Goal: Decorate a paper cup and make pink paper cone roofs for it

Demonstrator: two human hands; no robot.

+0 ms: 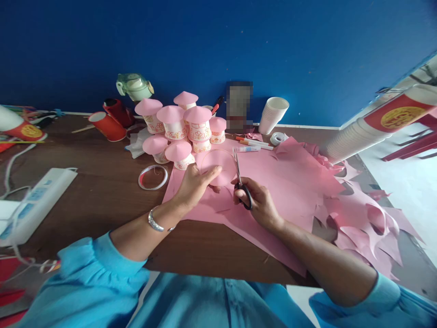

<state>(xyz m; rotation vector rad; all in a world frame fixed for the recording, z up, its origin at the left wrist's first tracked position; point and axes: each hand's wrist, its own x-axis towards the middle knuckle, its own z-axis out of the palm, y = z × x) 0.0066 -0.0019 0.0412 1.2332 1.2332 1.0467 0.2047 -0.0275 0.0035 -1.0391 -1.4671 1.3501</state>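
Note:
A round pink paper disc (223, 161) is held between the thumb and fingers of my left hand (196, 182), above pink paper sheets (287, 191) spread on the table. My right hand (257, 200) grips the black handles of a pair of scissors (239, 175). The blades point up and away from me, at the right edge of the disc. Behind my left hand stand several white paper cups with drawings and pink cone tops (179, 150). A roll of tape (152, 177) lies to the left of the sheets.
Markers (256, 142), a small tape roll (278, 138) and stacked white cups (273, 114) are at the back. Pink scraps (368, 223) pile at the right. Red cups (108, 126), a green-lidded bottle (135, 86) and a power strip (39, 205) are on the left.

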